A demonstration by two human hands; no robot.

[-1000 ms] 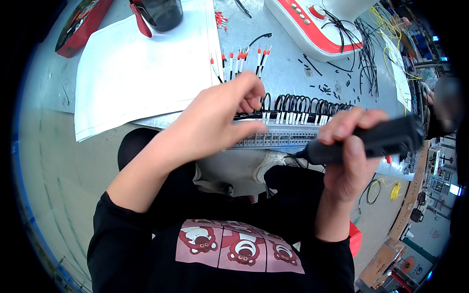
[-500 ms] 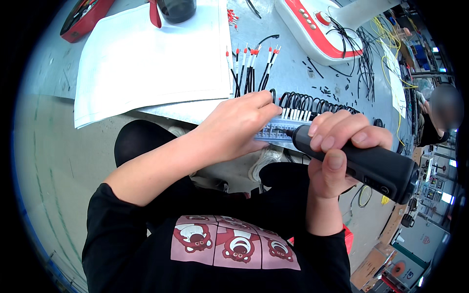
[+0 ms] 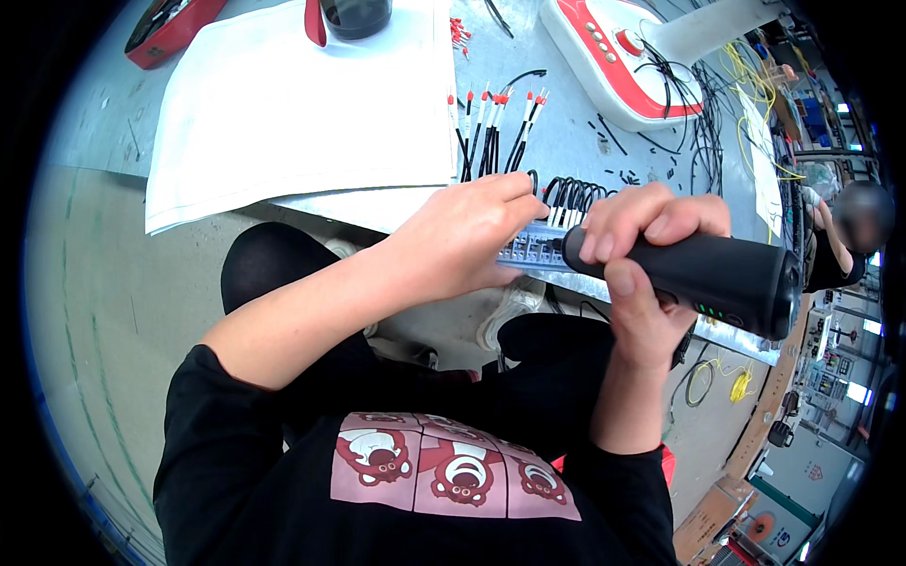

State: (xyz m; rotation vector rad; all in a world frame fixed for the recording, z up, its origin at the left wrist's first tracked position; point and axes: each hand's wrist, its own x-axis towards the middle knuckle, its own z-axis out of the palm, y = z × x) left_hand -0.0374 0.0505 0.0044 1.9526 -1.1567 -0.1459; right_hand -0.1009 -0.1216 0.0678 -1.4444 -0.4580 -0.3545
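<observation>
A clear bluish terminal block (image 3: 531, 253) lies at the table's near edge, with rows of metal screws along it. My left hand (image 3: 462, 231) is closed around its left end, fingers over the top and thumb beneath. In my right hand (image 3: 653, 325) is a black electric screwdriver (image 3: 722, 269), lying nearly level, its nose over the block. The fingers and tool body hide the bit and the block's right part. Black looped wires (image 3: 571, 195) with white sleeves run along the block's far side. Beyond my left hand, several black wires with red ferrules (image 3: 495, 102) stick up.
White paper sheets (image 3: 302, 123) cover the table's left, under a dark cup (image 3: 359, 17). A red case (image 3: 170, 38) sits far left. At the back right stands a red-and-white device base (image 3: 613, 71) with loose black wires (image 3: 703, 132). Another person (image 3: 835, 231) is at far right.
The screwdriver's rear end has swung up and its body has rolled, bringing green lights into view. My right hand turned with it. My left hand stays on the terminal block.
</observation>
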